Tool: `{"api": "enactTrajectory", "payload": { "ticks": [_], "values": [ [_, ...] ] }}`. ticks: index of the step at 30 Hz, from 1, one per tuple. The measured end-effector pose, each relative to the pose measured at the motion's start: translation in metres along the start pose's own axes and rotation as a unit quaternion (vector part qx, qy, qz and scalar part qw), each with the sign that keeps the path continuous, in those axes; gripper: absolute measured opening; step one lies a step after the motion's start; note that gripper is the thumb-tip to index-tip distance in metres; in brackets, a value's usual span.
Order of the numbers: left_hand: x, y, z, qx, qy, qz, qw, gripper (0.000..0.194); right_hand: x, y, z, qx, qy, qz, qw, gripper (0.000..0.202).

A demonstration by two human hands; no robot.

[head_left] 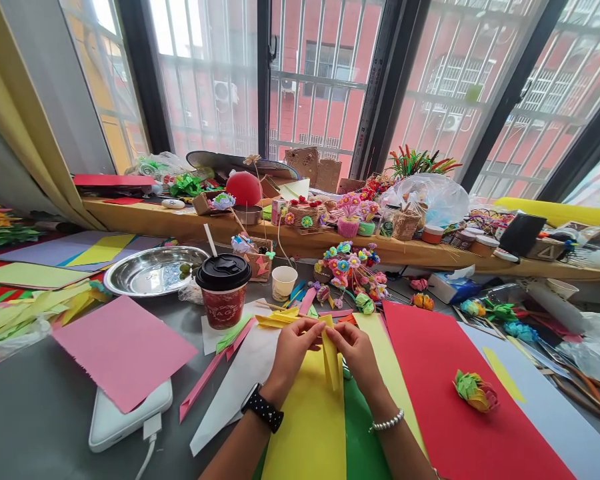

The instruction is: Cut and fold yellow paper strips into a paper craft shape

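Note:
Between my two hands is a narrow folded strip of yellow paper point(331, 363), pinched at its top and hanging down. My left hand point(300, 343) grips its upper left edge with thumb and fingertips. On the other side, my right hand point(354, 347) pinches the upper right edge. Beneath them lies a large yellow sheet point(305, 420), over a green sheet point(363, 433). More folded yellow strips point(275, 319) rest just beyond my left hand. A folded pink strip point(215, 373) and a white sheet point(240, 380) lie to the left.
A lidded red cup point(223, 293) with a straw stands left of my hands, near a metal plate point(130, 275) and a paper cup point(284, 283). Pink paper point(127, 353) covers part of a white power bank point(130, 420). At right are red paper point(445, 347), a paper flower point(475, 391) and scissors point(580, 387).

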State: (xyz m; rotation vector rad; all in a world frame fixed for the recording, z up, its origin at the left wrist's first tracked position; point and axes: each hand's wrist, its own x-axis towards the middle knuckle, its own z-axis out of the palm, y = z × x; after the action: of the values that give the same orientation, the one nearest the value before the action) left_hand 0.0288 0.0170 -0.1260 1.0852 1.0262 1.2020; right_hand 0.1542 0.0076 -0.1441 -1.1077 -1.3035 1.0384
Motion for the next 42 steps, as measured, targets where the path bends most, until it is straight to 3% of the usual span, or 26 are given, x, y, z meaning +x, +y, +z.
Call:
{"api": "enactTrajectory", "payload": {
  "ticks": [12, 20, 36, 42],
  "values": [
    [0.0025, -0.0045, -0.0019, -0.01, -0.016, 0.02, 1.0, 0.023, 0.0001, -0.0021, 0.0008, 0.004, 0.002, 0.01, 1.0, 0.033],
    [0.0037, -0.0028, -0.0038, -0.046, 0.041, 0.027, 0.998, 0.025, -0.0007, -0.0056, 0.0003, 0.047, -0.078, 0.079, 0.993, 0.034],
    [0.0022, -0.0052, -0.0033, -0.048, 0.04, 0.027, 0.998, 0.028, -0.0026, -0.0057, 0.0013, -0.002, -0.04, 0.057, 0.998, 0.032],
    [0.0043, -0.0081, -0.0025, -0.068, -0.001, -0.002, 0.998, 0.026, -0.0025, -0.0071, 0.001, -0.005, -0.03, 0.059, 0.998, 0.034]
  ]
}}
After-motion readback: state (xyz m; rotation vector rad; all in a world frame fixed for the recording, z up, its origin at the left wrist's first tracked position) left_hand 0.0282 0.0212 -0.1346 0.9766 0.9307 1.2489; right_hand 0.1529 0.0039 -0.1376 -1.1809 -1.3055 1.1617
